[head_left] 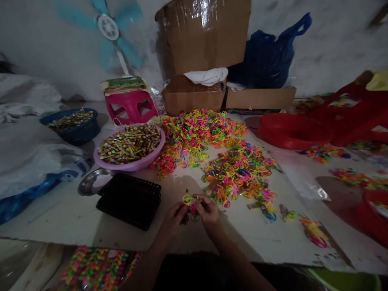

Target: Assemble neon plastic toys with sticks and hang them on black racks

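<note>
Low over the near part of the white table (242, 242), my left hand (176, 214) and my right hand (208, 210) meet, fingers pinched. Between them they hold small plastic pieces (188, 199), a yellow ring with green and pink parts. Which fingers grip which piece is too small to tell. Just beyond my right hand lies a loose heap of colorful plastic pieces (239, 171), with a larger heap (200, 129) farther back. Black trays (130, 202) lie stacked left of my left hand.
A purple basin (133, 165) of small patterned sticks and a blue basin (79, 135) stand at left. A metal dish (87, 184) sits by the trays. Behind are a pink stool (130, 105), fan (108, 27) and cardboard boxes (206, 40). Red basins (291, 131) are at right.
</note>
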The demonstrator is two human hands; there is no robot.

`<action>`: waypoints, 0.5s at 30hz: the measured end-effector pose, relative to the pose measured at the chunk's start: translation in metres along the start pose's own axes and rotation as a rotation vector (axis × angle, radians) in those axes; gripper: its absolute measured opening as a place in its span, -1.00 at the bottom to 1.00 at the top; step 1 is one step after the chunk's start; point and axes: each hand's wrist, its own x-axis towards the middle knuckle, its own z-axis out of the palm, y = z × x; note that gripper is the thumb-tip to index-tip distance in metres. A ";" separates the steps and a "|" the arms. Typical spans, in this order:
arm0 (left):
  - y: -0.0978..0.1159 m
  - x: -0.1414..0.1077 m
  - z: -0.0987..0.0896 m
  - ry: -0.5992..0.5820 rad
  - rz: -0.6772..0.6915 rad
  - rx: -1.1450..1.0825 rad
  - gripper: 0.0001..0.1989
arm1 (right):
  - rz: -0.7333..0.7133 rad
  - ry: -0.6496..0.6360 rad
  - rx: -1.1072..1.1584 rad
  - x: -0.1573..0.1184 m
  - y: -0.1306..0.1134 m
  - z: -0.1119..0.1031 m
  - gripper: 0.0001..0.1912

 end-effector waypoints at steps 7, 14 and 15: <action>0.004 -0.004 0.000 -0.011 0.033 0.010 -0.68 | -0.081 0.008 -0.049 0.000 -0.002 0.000 -0.66; 0.015 -0.011 0.001 -0.086 -0.002 0.033 -0.63 | -0.128 0.014 -0.098 -0.003 -0.005 0.001 -0.71; 0.017 -0.012 0.000 -0.108 -0.010 0.044 -0.62 | -0.139 0.017 -0.108 -0.004 -0.005 0.001 -0.72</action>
